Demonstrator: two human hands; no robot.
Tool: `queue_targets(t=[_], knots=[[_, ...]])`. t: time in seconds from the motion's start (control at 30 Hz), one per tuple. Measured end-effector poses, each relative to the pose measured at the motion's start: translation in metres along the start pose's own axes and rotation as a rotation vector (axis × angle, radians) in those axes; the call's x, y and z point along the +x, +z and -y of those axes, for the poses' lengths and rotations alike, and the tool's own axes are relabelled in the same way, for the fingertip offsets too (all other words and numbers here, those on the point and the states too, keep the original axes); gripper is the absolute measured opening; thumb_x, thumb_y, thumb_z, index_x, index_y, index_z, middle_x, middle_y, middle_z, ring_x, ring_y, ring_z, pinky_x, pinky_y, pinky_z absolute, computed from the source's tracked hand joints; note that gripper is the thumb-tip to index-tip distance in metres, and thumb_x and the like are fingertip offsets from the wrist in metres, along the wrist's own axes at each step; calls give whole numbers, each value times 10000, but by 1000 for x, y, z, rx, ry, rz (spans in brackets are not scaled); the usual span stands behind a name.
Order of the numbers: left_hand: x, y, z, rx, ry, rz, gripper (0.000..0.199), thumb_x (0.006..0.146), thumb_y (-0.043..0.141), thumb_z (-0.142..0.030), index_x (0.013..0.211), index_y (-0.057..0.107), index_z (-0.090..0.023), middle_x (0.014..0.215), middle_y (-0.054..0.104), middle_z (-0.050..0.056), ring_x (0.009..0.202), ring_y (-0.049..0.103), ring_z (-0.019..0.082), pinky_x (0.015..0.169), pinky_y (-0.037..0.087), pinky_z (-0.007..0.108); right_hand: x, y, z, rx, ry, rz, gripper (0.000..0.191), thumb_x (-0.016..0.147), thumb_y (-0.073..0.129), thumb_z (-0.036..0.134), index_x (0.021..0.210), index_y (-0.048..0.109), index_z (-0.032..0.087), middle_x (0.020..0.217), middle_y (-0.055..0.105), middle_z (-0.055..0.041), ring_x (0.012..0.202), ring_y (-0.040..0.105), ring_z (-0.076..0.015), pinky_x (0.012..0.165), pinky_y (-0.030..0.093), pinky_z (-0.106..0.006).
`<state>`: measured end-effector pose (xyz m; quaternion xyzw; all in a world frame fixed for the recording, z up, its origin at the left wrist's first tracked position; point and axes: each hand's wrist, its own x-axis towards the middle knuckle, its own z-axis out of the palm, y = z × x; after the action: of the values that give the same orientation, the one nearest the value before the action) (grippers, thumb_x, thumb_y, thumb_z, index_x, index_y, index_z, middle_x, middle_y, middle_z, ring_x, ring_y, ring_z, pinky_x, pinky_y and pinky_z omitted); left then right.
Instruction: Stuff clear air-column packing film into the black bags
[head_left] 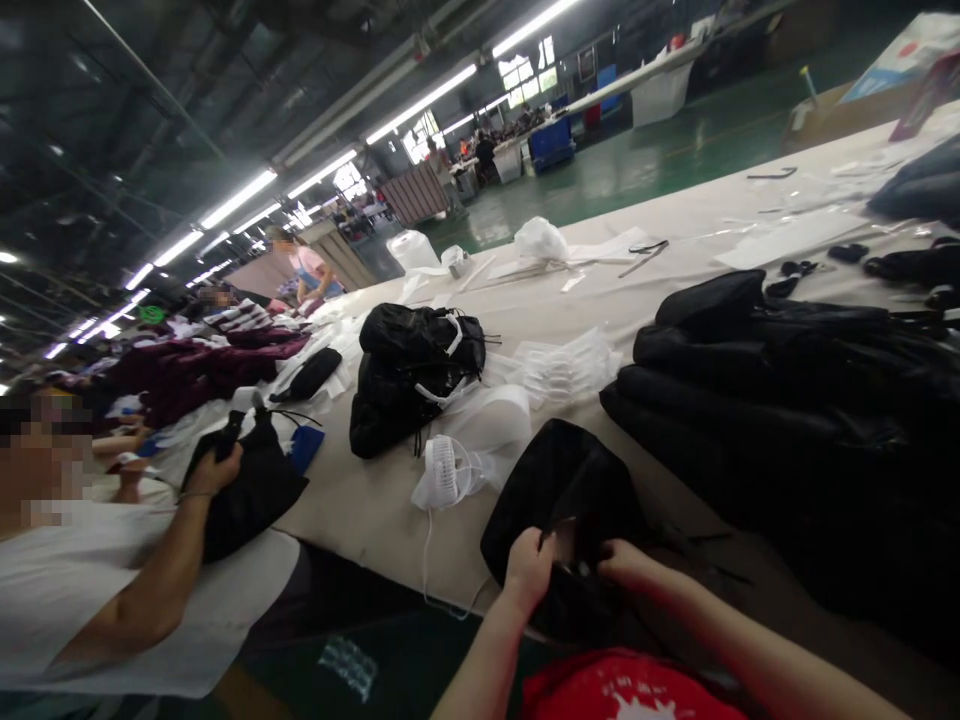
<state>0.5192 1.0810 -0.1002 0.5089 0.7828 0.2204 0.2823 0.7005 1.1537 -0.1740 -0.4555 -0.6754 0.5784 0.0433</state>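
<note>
A black fabric item (570,470), bag-like in shape, lies at the table's near edge in front of me. My left hand (531,565) pinches its near part with closed fingers. On the other side, my right hand (624,562) also has its fingers closed on the dark fabric. Between the two hands a small brownish patch shows, too blurred to name. To the left stands a small white fan (442,470) with its cord hanging over the edge. Beyond it are a bundle of black fabric items with white straps (416,370) and a stack of clear plastic bags (570,365).
A large heap of black items (780,400) covers the table on my right. At left, a co-worker in a white top (135,590) holds another black item (255,480). Dark red fabric (195,370) is piled farther along the table (360,520). A white plastic bundle (541,240) sits at the far edge.
</note>
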Motion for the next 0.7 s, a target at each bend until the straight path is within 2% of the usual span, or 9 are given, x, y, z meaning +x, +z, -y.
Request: queue_targets(t=[0.07, 0.1, 0.2, 0.27, 0.4, 0.47, 0.53, 0.63, 0.7], knots=[[2, 2, -3, 5, 5, 19, 348, 905, 393, -396, 634, 475, -193, 682, 531, 22, 675, 502, 152, 647, 341, 267, -37, -21, -14, 172, 155, 14, 320, 648, 492, 213, 877, 681, 94, 719, 705, -80, 611, 645, -206, 498, 469, -257], [2, 4, -5, 5, 22, 40, 350, 902, 399, -404, 632, 474, -194, 682, 528, 20, 676, 499, 152, 647, 338, 265, -55, -30, -18, 231, 174, -19, 352, 658, 482, 239, 916, 676, 102, 748, 711, -77, 632, 651, -211, 514, 477, -265], [2, 13, -14, 10, 80, 99, 356, 896, 407, -412, 618, 456, -196, 681, 517, 16, 672, 484, 147, 648, 334, 260, -97, -41, -19, 328, 82, -227, 418, 678, 509, 316, 1025, 664, 141, 957, 726, -74, 886, 672, -247, 748, 536, -311], [2, 19, -20, 8, 93, 101, 349, 895, 405, -400, 614, 445, -197, 673, 510, 14, 662, 474, 144, 641, 332, 260, -113, -38, -14, 305, -6, -394, 428, 700, 533, 364, 1056, 658, 161, 1066, 707, -76, 1026, 638, -266, 895, 505, -333], [5, 21, -28, -39, 131, 75, 313, 883, 423, -383, 633, 461, -198, 697, 530, 26, 677, 491, 152, 650, 353, 269, -116, -33, -6, 262, 11, -659, 461, 713, 536, 459, 1068, 631, 181, 1030, 713, -90, 999, 645, -297, 902, 509, -372], [7, 19, -29, -38, 153, 76, 306, 873, 438, -389, 635, 463, -198, 716, 543, 35, 692, 505, 160, 658, 363, 278, -112, -39, -2, 286, 49, -796, 495, 712, 517, 498, 1080, 604, 179, 1004, 715, -106, 976, 652, -312, 881, 526, -388], [8, 19, -28, -8, 140, 91, 295, 860, 452, -396, 640, 462, -200, 730, 554, 44, 703, 517, 170, 662, 367, 288, -109, -45, 7, 271, 0, -901, 508, 741, 503, 493, 1145, 562, 191, 1079, 693, -111, 1031, 637, -309, 915, 518, -388], [9, 27, -26, 47, 71, 113, 268, 843, 462, -399, 663, 491, -203, 750, 587, 66, 712, 540, 197, 666, 378, 314, -96, -45, 30, 183, -253, -929, 519, 815, 506, 429, 1293, 452, 236, 1281, 597, -88, 1197, 555, -275, 1019, 461, -369], [10, 36, -24, 29, 57, 118, 259, 840, 470, -403, 683, 536, -208, 765, 623, 86, 720, 568, 221, 668, 397, 333, -79, -38, 51, 107, -383, -814, 558, 846, 491, 369, 1377, 368, 247, 1367, 529, -80, 1271, 495, -249, 1055, 433, -361]])
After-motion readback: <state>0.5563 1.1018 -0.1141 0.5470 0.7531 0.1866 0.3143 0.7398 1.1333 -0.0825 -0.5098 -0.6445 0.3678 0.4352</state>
